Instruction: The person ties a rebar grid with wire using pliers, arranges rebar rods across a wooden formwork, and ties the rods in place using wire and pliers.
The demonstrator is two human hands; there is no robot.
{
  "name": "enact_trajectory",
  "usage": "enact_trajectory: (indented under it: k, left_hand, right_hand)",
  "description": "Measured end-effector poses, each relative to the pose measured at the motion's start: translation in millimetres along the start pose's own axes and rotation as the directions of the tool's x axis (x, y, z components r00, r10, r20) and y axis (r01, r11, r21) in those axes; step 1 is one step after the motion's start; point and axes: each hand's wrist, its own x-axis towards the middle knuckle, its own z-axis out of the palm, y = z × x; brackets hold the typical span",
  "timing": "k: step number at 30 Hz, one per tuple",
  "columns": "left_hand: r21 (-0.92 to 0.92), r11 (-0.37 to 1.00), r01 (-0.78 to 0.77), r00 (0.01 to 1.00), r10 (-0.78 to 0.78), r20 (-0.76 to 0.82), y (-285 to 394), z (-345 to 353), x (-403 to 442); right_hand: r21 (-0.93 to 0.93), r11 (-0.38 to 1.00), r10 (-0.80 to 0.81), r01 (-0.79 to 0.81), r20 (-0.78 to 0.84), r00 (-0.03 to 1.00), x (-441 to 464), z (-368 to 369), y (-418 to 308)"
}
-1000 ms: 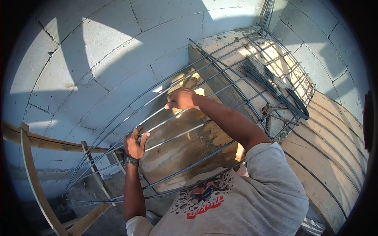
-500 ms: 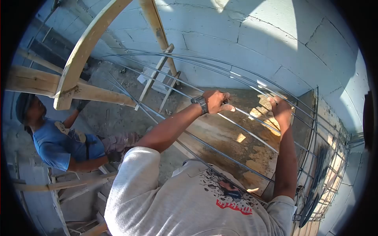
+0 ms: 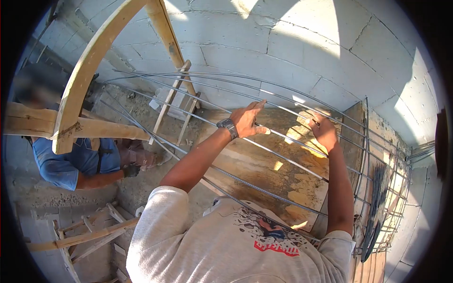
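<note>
My left hand point(image 3: 247, 120), with a black watch on its wrist, lies over a long steel rebar point(image 3: 291, 138). Its fingers are stretched out and its thumb stands apart from them. To the right, my right hand point(image 3: 325, 134) is closed, fingers curled in a pinch beside another rebar point(image 3: 286, 109). Something small and dark shows at those fingertips, too small to name. Several more bars run side by side under and around both arms, above a stained wooden board point(image 3: 302, 198).
At right, crossing bars form a mesh point(image 3: 398, 181) with a bundle of dark wire point(image 3: 376, 212) on it. A block wall point(image 3: 302, 56) stands behind. Wooden poles and a curved timber point(image 3: 87, 66) rise at left, where a co-worker in a blue shirt point(image 3: 56, 165) is.
My left hand has loosened from around the rebar, its fingers now stretched out. My right hand stays pinched, slightly farther left in view. The co-worker's head has moved behind the timber.
</note>
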Motion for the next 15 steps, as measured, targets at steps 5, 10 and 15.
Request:
enact_trajectory:
  k: [5, 10, 15]
  left_hand:
    - [0.066, 0.997, -0.039, 0.999, 0.038, 0.006, -11, 11, 1]
    - [0.041, 0.999, 0.020, 0.998, -0.023, 0.064, -2, 0, 1]
    - [0.027, 1.000, -0.008, 0.999, 0.007, 0.036, -1, 0, 1]
  right_hand:
    - [-0.236, 0.964, 0.155, -0.120, 0.133, 0.979, 11, -42, -35]
    - [0.203, 0.977, 0.087, -0.064, -0.103, 0.991, 54, -49, -70]
    - [0.099, 0.980, -0.157, 0.172, -0.144, 0.977, 107, 1, -62]
